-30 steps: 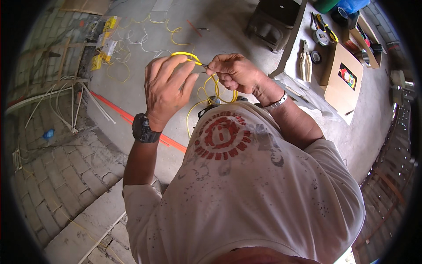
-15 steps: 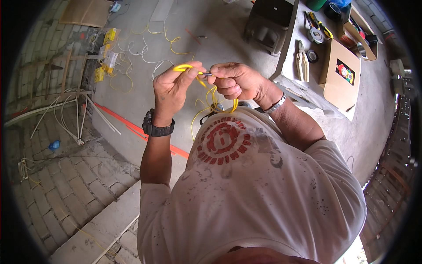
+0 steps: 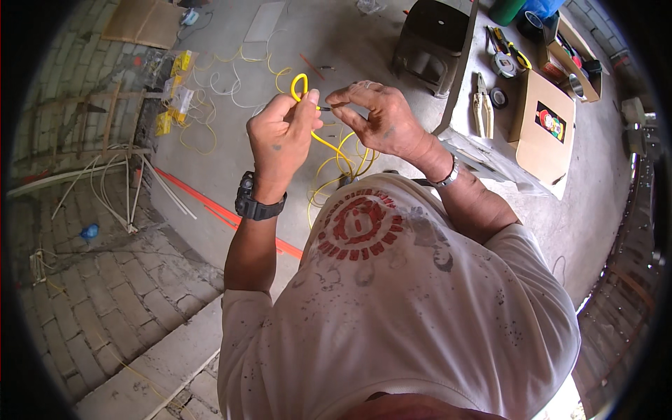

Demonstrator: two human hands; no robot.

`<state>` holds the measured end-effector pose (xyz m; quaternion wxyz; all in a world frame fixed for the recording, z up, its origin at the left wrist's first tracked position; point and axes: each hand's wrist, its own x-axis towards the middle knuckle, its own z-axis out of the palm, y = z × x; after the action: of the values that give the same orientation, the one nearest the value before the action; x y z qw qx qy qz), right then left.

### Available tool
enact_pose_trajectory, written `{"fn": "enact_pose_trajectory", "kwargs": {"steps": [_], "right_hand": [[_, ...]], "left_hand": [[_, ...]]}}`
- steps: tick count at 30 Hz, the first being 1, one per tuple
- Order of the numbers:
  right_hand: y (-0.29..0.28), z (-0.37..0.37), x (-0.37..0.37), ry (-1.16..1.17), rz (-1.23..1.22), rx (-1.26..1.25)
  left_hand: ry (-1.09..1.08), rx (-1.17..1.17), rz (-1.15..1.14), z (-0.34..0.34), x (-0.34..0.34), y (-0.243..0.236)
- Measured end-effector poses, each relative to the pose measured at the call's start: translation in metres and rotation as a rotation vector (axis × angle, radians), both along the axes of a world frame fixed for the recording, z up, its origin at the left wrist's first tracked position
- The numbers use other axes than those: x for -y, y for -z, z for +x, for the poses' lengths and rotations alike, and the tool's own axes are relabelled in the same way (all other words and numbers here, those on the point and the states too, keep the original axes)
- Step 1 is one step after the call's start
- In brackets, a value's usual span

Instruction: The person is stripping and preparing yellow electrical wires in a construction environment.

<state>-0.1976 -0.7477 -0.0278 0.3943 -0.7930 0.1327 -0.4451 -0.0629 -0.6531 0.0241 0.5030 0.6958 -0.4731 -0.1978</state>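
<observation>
A yellow cable (image 3: 299, 79) is pinched between the thumb and fingers of my left hand (image 3: 281, 133). It makes a small loop above those fingers. Its dark, thin end (image 3: 325, 108) pokes out to the right of the left thumb. Close to that end is my right hand (image 3: 383, 119), with thumb and forefinger stretched out and parted, and no grip on the cable that I can see. More of the same cable hangs below in loose coils (image 3: 348, 159) in front of the shirt.
A table (image 3: 455, 112) at the right bears pliers (image 3: 483, 112), a roll of tape (image 3: 498, 98), a tape measure (image 3: 503, 65) and a cardboard box (image 3: 539, 150). Beside it stands a dark stool (image 3: 430, 49). Loose wires (image 3: 231, 84) and orange pipes (image 3: 203, 201) lie on the floor.
The right fingers have come off the cable's dark end and spread apart. My left hand has moved slightly right, and the cable's loop now stands up above it.
</observation>
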Motion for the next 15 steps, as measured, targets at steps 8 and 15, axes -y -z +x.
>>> {"fn": "enact_pose_trajectory", "kwargs": {"steps": [8, 15], "right_hand": [[-0.003, 0.006, -0.001, 0.06, -0.18, -0.065], [0.003, 0.009, -0.001, 0.182, -0.376, -0.259]], "left_hand": [[-0.013, 0.023, 0.015, -0.006, 0.006, 0.003], [0.009, 0.031, 0.075, -0.002, 0.007, 0.014]]}}
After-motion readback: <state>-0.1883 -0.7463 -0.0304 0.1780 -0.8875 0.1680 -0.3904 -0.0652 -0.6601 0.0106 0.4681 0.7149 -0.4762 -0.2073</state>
